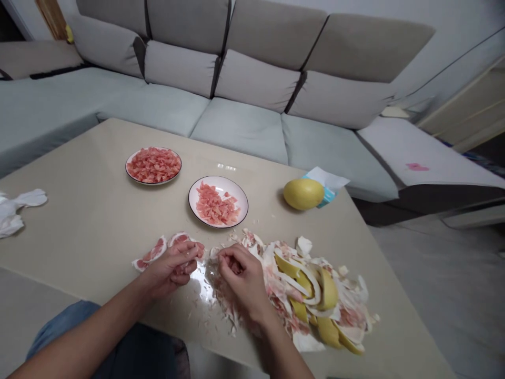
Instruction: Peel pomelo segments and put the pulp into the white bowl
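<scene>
My left hand [172, 267] curls round a pink pomelo segment [185, 243] near the table's front edge. Just to its right my right hand [241, 278] pinches the white membrane at the end of that segment. Further unpeeled pomelo segments [152, 255] lie to the left of my left hand. Beyond my hands stands a white plate [218, 201] partly filled with pink pomelo pieces. A second plate [153, 165], full of pieces, sits further back to the left.
A heap of yellow peel and white pith [315, 292] lies right of my right hand. A whole yellow pomelo [303, 193] rests beside a tissue pack [328, 184] at the far right. Crumpled tissues [18, 208] lie at the beige table's [87, 221] left edge. A grey sofa [244, 110] stands behind.
</scene>
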The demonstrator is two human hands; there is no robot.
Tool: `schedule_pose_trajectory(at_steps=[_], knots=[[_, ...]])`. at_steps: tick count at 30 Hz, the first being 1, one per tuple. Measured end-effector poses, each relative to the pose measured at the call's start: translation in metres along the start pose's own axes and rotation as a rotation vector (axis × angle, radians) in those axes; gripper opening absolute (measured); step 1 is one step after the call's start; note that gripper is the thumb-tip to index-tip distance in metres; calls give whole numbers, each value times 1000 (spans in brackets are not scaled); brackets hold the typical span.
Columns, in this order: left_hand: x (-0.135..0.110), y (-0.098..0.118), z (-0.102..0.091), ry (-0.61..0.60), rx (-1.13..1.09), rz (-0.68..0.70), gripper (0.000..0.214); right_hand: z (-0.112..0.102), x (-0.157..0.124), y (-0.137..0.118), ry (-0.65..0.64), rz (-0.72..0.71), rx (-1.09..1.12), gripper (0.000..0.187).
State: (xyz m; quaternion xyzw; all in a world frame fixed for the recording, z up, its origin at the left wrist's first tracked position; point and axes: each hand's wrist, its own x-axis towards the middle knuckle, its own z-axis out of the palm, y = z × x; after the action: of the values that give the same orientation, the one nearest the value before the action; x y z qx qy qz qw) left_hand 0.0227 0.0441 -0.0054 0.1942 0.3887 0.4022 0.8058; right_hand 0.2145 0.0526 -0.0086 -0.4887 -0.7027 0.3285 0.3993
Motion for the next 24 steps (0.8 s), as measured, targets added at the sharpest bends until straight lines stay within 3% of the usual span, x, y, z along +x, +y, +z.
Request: schedule_pose_trajectory(at_steps=[5, 8, 10, 12, 15, 17, 19, 22, 24], knots=[[7, 9, 6, 198, 449, 194, 42, -9, 2, 7, -144, 55, -22, 23], [24, 22, 17, 298, 622, 345, 42, -16, 4, 9, -110, 56, -47, 19], [41, 34, 29, 296, 695, 454, 37, -19, 5, 9, -46, 62, -4, 15], [59, 45, 40, 308, 775, 545, 32, -20, 7, 8, 15, 133, 137, 14], [76, 58, 52, 354, 872, 642, 26, -18, 9, 8, 34, 338, 564, 19], [74, 60, 53, 367, 889, 661, 25, -17, 10, 10, 7, 422, 857, 26], [61, 54, 48, 370, 917, 648, 27, -18, 10, 9, -14, 419, 1016, 29], [32, 35, 36, 264, 956, 524, 31, -21, 9, 4, -49, 352, 1058, 31], [14, 22, 31, 261, 1021, 511, 25, -23, 7, -2, -82, 304, 1055, 34]])
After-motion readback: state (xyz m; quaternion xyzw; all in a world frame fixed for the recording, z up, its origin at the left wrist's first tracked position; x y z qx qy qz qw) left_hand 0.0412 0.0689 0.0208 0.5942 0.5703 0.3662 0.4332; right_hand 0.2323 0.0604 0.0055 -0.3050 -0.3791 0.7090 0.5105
